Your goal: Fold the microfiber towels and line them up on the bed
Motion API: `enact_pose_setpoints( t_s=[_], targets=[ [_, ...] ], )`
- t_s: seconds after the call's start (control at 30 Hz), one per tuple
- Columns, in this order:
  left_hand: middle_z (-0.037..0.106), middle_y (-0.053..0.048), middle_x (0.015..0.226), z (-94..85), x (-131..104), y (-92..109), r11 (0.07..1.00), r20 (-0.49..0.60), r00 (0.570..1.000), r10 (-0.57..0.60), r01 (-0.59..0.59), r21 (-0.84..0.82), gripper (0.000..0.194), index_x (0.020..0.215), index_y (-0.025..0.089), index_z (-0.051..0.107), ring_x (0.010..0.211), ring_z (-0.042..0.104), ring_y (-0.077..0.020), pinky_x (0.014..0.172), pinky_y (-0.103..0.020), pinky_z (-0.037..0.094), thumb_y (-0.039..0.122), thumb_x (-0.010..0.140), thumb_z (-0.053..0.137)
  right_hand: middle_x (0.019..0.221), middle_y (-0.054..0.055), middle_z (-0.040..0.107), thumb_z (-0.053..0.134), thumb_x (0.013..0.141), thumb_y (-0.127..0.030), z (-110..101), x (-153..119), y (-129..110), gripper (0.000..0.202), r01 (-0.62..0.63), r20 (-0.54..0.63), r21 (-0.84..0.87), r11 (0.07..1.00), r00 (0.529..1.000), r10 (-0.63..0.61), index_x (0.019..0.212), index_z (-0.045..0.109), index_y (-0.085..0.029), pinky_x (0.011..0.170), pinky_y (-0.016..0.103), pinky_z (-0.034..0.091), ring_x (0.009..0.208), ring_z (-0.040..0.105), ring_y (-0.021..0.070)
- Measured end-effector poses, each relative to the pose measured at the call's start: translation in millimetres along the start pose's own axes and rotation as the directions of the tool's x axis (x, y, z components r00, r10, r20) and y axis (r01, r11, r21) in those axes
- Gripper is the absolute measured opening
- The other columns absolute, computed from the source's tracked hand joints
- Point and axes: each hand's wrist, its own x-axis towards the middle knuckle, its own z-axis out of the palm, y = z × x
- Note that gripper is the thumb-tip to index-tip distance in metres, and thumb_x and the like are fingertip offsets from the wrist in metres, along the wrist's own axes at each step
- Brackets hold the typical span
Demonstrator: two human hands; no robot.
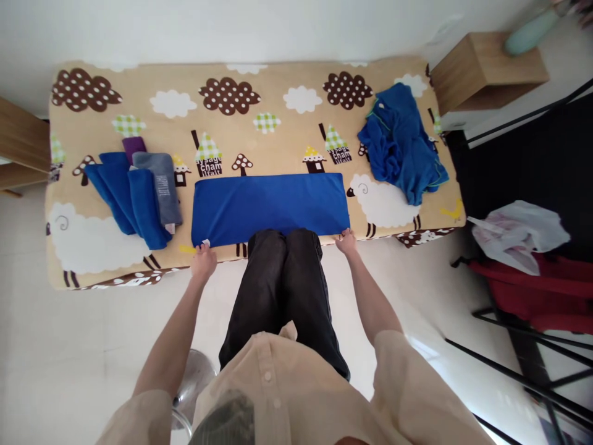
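A blue towel (271, 207), folded into a long flat strip, lies along the front edge of the bed in front of my knees. My left hand (204, 262) pinches its near left corner, beside a small white tag. At the near right corner, my right hand (346, 241) has its fingers closed on the edge. To the left sit folded blue towels (134, 198) with a grey-blue towel (158, 185) and a purple piece of cloth (133, 146). A crumpled blue cloth heap (401, 142) with green edging rests at the right end.
A beige bedspread (278, 145) printed with sheep and clouds covers the bed. Beyond its right end is a wooden wall box (495, 68) with a pale green vase (530, 34). A white plastic bag (523, 232) lies on a red item (546, 290) at right. A metal stool (194, 377) stands behind my left arm.
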Motion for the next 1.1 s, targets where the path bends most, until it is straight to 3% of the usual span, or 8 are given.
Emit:
enact_pose_setpoints(
  t_s=[0.13,0.23,0.33,0.47,0.67,0.8,1.0,1.1],
  targets=[
    [0.020,-0.035,0.165,18.1,-22,13,0.999,-0.010,1.000,0.025,-0.025,-0.035,0.083,0.156,-0.012,0.024,0.158,0.009,-0.0422,0.128,-0.055,0.018,0.025,0.087,0.050,0.170,0.024,0.016,0.062,0.083,-0.024,13,-26,-6,0.076,0.023,0.061,-0.090,0.996,0.998,-0.017,0.152,0.040,0.000,0.128,0.045,0.024,0.159,0.014,0.0374],
    [0.013,-0.034,0.167,17.7,-27,14,0.998,0.043,0.999,-0.001,0.003,-0.065,0.088,0.159,-0.010,0.020,0.159,0.005,-0.0425,0.128,-0.056,0.016,0.027,0.086,0.054,0.172,0.021,0.006,0.066,0.083,-0.030,18,-41,-6,0.092,-0.004,0.116,-0.086,0.996,0.993,0.014,0.161,0.024,-0.008,0.124,0.047,0.031,0.156,0.025,0.0391],
    [0.012,-0.029,0.169,11.0,-29,6,0.998,0.094,0.996,-0.009,0.014,-0.058,0.087,0.162,-0.001,0.020,0.159,0.008,-0.0408,0.125,-0.057,0.026,0.031,0.089,0.054,0.171,0.020,0.010,0.069,0.081,-0.033,12,-44,-2,0.095,-0.009,0.184,-0.086,0.996,0.983,0.025,0.163,0.023,-0.015,0.120,0.046,0.039,0.146,0.045,0.0371],
    [0.013,-0.021,0.172,2.0,-36,-16,0.998,0.086,0.995,-0.059,0.062,-0.030,0.082,0.164,0.008,0.021,0.159,0.014,-0.0350,0.122,-0.054,0.033,0.027,0.090,0.051,0.167,0.019,0.028,0.067,0.083,-0.031,-9,-32,8,0.080,0.001,0.181,-0.103,0.995,0.983,0.018,0.157,0.038,-0.018,0.117,0.050,0.042,0.138,0.054,0.0372],
    [0.043,-0.025,0.158,-15.7,-39,-25,0.993,-0.047,0.995,-0.089,0.085,-0.087,0.068,0.158,0.003,0.034,0.148,0.040,-0.0380,0.116,-0.054,0.041,0.022,0.093,0.039,0.155,0.016,0.049,0.063,0.083,-0.028,-19,-21,16,0.066,0.014,0.117,-0.029,0.999,0.993,-0.010,0.147,0.051,-0.018,0.114,0.049,0.045,0.132,0.058,0.0367],
    [0.029,-0.019,0.167,-19.7,-30,-16,0.998,-0.201,0.979,0.024,-0.035,-0.052,0.068,0.158,0.006,0.036,0.157,0.023,-0.0336,0.125,-0.053,0.028,0.022,0.093,0.039,0.154,0.019,0.049,0.066,0.080,-0.028,-9,-21,12,0.072,0.009,0.111,0.030,0.999,0.994,-0.012,0.149,0.048,-0.014,0.114,0.047,0.046,0.133,0.058,0.0366],
    [0.030,-0.028,0.164,-1.6,-12,-23,0.993,0.012,0.997,-0.080,0.081,-0.090,0.075,0.156,-0.006,0.032,0.157,0.022,-0.0377,0.126,-0.054,0.026,0.020,0.087,0.044,0.162,0.022,0.038,0.066,0.081,-0.028,-13,-20,5,0.069,-0.011,0.108,0.049,0.999,0.994,0.006,0.146,0.051,-0.011,0.116,0.046,0.043,0.137,0.055,0.0368],
    [0.023,-0.027,0.167,4.6,-10,-33,0.991,0.067,0.995,-0.068,0.075,-0.112,0.083,0.157,-0.008,0.027,0.158,0.017,-0.0377,0.127,-0.051,0.025,0.021,0.083,0.049,0.157,0.021,0.045,0.063,0.086,-0.034,-19,-20,-1,0.058,-0.060,0.108,0.061,0.996,0.993,0.053,0.140,0.058,-0.013,0.117,0.047,0.041,0.138,0.054,0.0369]
  ],
)
